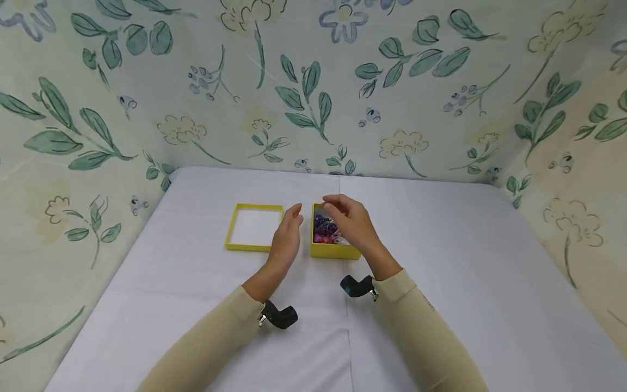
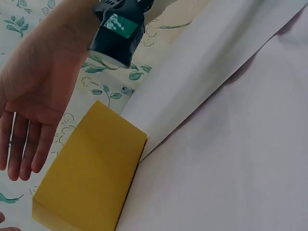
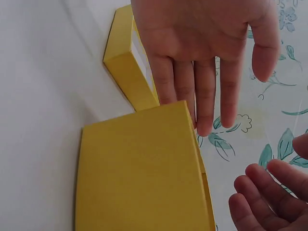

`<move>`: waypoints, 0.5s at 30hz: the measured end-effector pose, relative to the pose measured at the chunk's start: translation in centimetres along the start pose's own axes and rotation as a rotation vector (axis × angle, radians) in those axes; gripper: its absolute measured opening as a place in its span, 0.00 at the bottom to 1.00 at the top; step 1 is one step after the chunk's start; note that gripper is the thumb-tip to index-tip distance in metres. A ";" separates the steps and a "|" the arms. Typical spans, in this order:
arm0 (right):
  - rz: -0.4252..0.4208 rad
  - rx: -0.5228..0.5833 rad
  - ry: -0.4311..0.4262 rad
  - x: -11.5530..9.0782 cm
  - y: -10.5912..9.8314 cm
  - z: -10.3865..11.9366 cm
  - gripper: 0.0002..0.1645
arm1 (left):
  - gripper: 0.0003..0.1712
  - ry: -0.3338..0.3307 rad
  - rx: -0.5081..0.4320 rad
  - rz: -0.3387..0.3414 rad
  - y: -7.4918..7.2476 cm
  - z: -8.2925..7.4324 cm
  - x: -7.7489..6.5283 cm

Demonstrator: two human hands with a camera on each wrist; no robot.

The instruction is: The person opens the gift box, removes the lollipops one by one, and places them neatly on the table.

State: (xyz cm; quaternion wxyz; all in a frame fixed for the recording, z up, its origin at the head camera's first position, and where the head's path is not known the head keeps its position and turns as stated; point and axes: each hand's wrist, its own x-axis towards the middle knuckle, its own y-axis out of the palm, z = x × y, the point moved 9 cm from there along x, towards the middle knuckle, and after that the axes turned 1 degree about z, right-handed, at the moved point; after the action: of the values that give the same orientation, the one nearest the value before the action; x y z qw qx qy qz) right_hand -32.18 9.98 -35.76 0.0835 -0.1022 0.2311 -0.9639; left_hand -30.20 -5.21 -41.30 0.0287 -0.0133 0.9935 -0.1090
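A yellow open box (image 1: 335, 251) stands on the white-covered table, holding crinkly purple, pink and pale bits (image 1: 325, 227). Over its right part hovers my right hand (image 1: 354, 222), fingers loosely bent, nothing seen in them; it hides part of the contents. To the box's left my left hand (image 1: 286, 238) is raised with straight fingers, palm turned toward the box, holding nothing. In the right wrist view the left hand (image 3: 197, 33) shows its bare palm, and the fingers of my right hand (image 3: 262, 204) are beside the box (image 3: 134, 168). The right hand (image 2: 36, 110) in the left wrist view shows a bare palm.
A yellow-rimmed lid (image 1: 247, 247) with a white inside lies left of the box, partly overlapped by the left hand. White cloth (image 1: 465, 272) with a centre seam covers the table. Floral curtain cloth (image 1: 313, 92) stands behind and at both sides. Both wrists wear black cameras.
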 end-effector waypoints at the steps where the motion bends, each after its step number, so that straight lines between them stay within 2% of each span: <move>1: 0.000 -0.014 -0.002 0.2 0.0 -0.3 0.23 | 0.29 0.003 -0.014 -0.003 0.3 0.1 0.2; 8: -0.018 -0.096 -0.044 1.7 0.2 -1.2 0.20 | 0.28 0.016 -0.082 -0.018 2.1 0.9 1.2; 15: -0.009 -0.206 -0.055 2.6 0.7 -2.2 0.17 | 0.29 0.021 -0.145 0.036 3.6 2.0 2.0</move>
State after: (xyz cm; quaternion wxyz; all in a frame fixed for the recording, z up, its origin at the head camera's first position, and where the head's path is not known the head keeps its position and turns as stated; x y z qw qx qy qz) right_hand -35.10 9.79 -37.54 0.0747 -0.1378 0.3261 -0.9323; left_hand -32.10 -2.22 -44.16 0.0191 0.0037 0.9992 -0.0362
